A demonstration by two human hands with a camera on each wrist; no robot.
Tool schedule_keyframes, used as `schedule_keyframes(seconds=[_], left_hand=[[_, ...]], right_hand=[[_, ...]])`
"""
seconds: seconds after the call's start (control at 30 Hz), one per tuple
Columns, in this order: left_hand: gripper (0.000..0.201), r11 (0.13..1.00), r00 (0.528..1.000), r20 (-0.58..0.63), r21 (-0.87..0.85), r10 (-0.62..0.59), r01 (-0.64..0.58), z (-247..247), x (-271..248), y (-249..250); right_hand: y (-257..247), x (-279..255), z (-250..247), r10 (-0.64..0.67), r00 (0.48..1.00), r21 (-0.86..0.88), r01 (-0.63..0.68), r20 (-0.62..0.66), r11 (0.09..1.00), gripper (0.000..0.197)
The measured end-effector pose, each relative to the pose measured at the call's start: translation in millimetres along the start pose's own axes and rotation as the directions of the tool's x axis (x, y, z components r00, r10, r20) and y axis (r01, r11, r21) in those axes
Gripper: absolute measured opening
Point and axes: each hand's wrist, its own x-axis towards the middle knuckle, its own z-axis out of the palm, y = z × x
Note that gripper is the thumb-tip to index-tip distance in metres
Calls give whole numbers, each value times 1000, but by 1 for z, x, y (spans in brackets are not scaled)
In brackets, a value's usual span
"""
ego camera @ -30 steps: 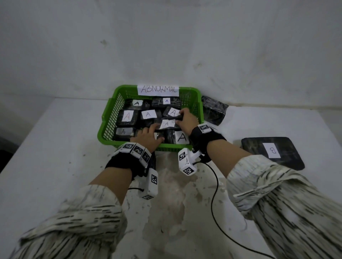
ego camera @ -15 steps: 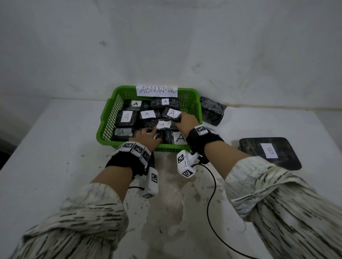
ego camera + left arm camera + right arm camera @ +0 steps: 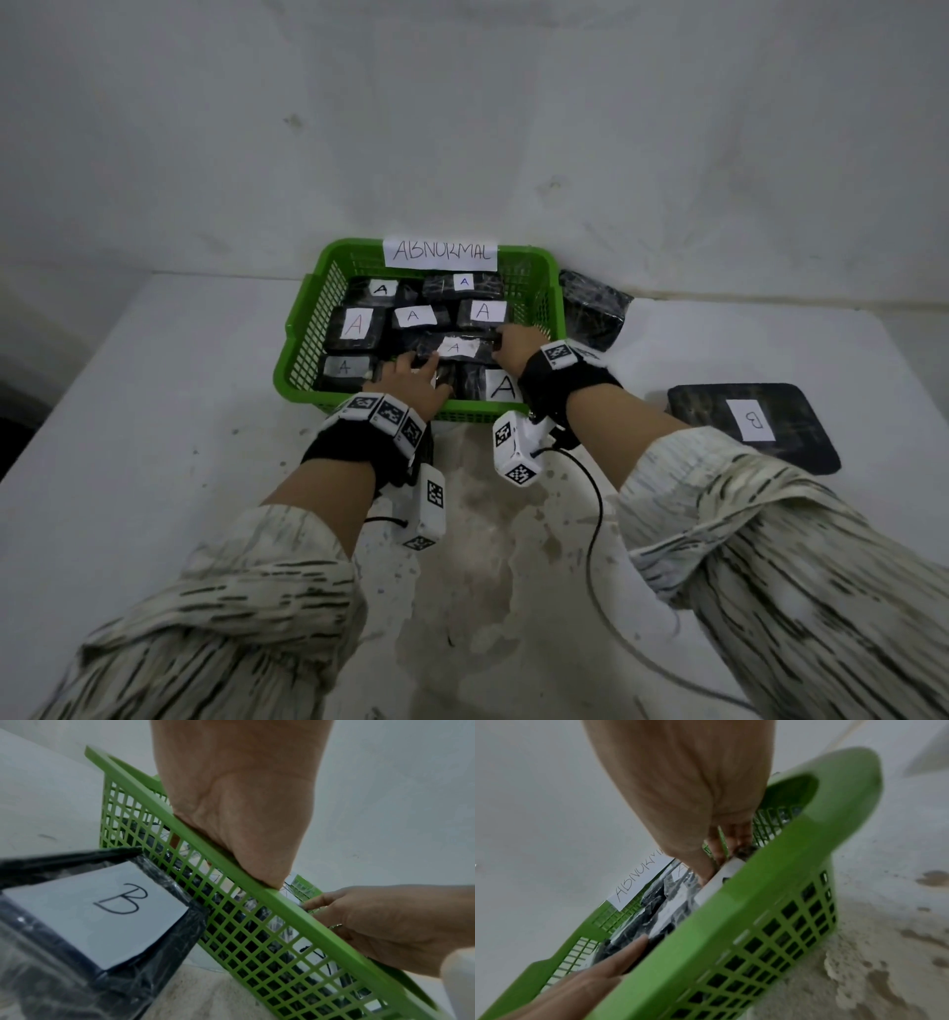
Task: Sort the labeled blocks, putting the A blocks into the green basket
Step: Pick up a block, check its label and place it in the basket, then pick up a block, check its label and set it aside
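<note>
Both hands [image 3: 411,383] inside packed green basket [image 3: 303,354]

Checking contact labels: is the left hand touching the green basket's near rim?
Touching. In the left wrist view, the left hand presses onto the green basket rim.

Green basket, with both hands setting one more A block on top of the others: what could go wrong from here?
1. The A block held by the left hand and right hand sits across other blocks, so it may tilt or slide when released.
2. The green basket looks nearly full; later blocks could ride above the rim.
3. The left wrist view shows a B block against the basket wall; it could be mis-sorted.
</note>
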Motion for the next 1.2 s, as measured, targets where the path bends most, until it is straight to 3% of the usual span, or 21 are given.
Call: schedule_keyframes(seconds=[0.13, 0.23, 0.4, 0.53, 0.63, 0.7, 0.77, 0.87, 0.93, 1.1, 1.2], left_hand=[[57, 1000, 1000, -12, 3, 22, -22, 1, 1, -1], [56, 1000, 999, -17, 1, 31, -31, 1, 2, -1], [56, 999, 999, -11, -14, 33, -34, 1, 0, 0], [54, 998, 995, -95, -68, -14, 7, -1, -5, 6], [53, 990, 979, -201, -133, 26, -54, -3, -7, 26], [53, 968, 966, -244, -208, 88, -141, -7, -6, 48], [53, 928, 959, -250, -310, 132, -208, -13, -4, 74], [57, 877, 962, -221, -415, 162, -243, -18, 1, 110], [60, 867, 961, -208, -428, 182, -257, -16, 4, 130], [65, 901, 959, -168, -336, 229, -274, -3, 16, 153], [68, 919, 967, -138, -308, 213, -247, 2, 20, 156]], right_hand=[[0, 1, 2, 61, 991, 81, -52, -118, 995, 43], [3, 1, 4, -1, 997, 47, 5, -76, 999, 29], [4, -8, 1, -58, 998, 108, 58, -6, 992, 24], [14, -22, -19, -97, 970, 416, 184, -222, 891, 40], [29, -31, -38, -57, 923, 549, 276, -381, 789, 30], [45, -30, -49, 6, 880, 509, 269, -475, 818, 29], [63, -26, -58, 74, 858, 425, 176, -509, 888, 41], [90, -20, -66, 149, 903, 273, -37, -403, 961, 63], [106, -16, -67, 153, 929, 165, -102, -336, 981, 73], [134, -2, -66, 109, 968, 15, -109, -226, 994, 101], [145, 9, -66, 70, 985, -49, -78, -157, 996, 107]])
